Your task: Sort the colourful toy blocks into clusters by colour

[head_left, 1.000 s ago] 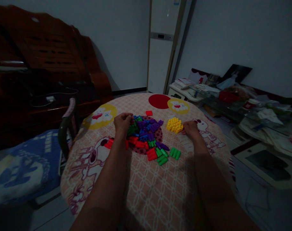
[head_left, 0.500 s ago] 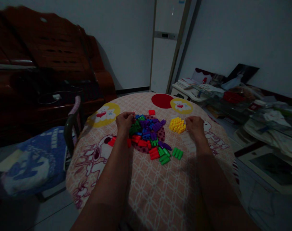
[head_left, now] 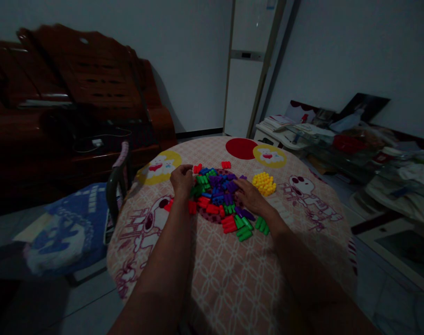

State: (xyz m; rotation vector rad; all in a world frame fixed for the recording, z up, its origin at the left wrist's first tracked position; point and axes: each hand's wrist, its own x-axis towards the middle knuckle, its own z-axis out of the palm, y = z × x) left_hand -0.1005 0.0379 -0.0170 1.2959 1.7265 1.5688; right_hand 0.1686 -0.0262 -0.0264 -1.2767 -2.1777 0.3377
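Note:
A heap of plastic building blocks lies mid-table, with purple blocks (head_left: 232,187), blue blocks (head_left: 218,199), green blocks (head_left: 244,232) and red blocks (head_left: 229,224). My left hand (head_left: 182,181) is at the heap's left side, its fingers curled together. Whatever those fingers hold, if anything, is hidden. Just beyond its fingertips lies a small red block (head_left: 197,168). My right hand (head_left: 251,196) reaches over the heap's right side, fingers stretched out at the purple blocks. A tight cluster of yellow blocks (head_left: 264,184) stands apart, beyond my right hand.
The round table wears a patterned cloth (head_left: 225,270). At the left stands a chair (head_left: 118,186) with a blue cover, and behind it a wooden sofa (head_left: 93,79). A cluttered glass-topped cabinet (head_left: 358,163) is at the right. A white upright unit (head_left: 245,88) stands against the wall.
My right hand has moved left from beside the yellow cluster to the purple blocks, and its fingers have stretched out. My left hand stays near the red block. The view has shifted slightly.

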